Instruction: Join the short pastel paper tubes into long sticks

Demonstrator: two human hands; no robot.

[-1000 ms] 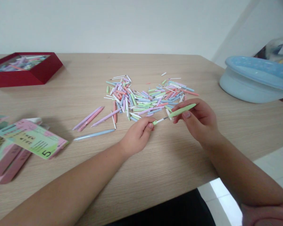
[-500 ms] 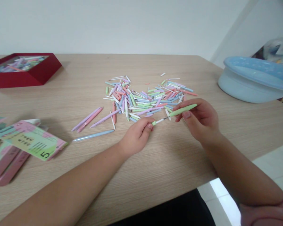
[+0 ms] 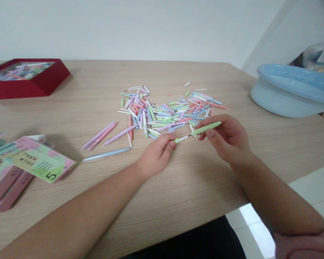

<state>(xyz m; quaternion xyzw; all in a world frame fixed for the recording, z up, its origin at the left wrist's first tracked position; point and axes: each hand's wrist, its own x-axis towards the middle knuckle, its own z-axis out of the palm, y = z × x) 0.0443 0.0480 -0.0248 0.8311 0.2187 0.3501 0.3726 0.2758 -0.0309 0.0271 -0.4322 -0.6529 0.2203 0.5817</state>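
Observation:
Between thumb and fingers, my left hand (image 3: 158, 154) pinches a green pen barrel (image 3: 176, 140), most of it hidden in the grip. A thin white refill (image 3: 184, 138) with a dark tip sticks out of it to the right. My right hand (image 3: 226, 138) pinches a green pen cap (image 3: 206, 128), its open end at the refill's tip. Whether the tip has entered the cap I cannot tell. Just beyond both hands lies a pile of pastel pen parts (image 3: 162, 115) and refills. Nearer my left forearm are a blue pen (image 3: 107, 154), a pink pen (image 3: 103, 135) and purple ones.
At the far left stands a red box (image 3: 54, 77) filled with pen parts. Printed pen packs (image 3: 37, 158) are stacked at the left front. A light blue basin (image 3: 280, 97) stands at the right edge of the wooden table (image 3: 162, 201).
My right hand has moved slightly left, bringing the green cap up to the refill's tip. My left hand has stayed almost still.

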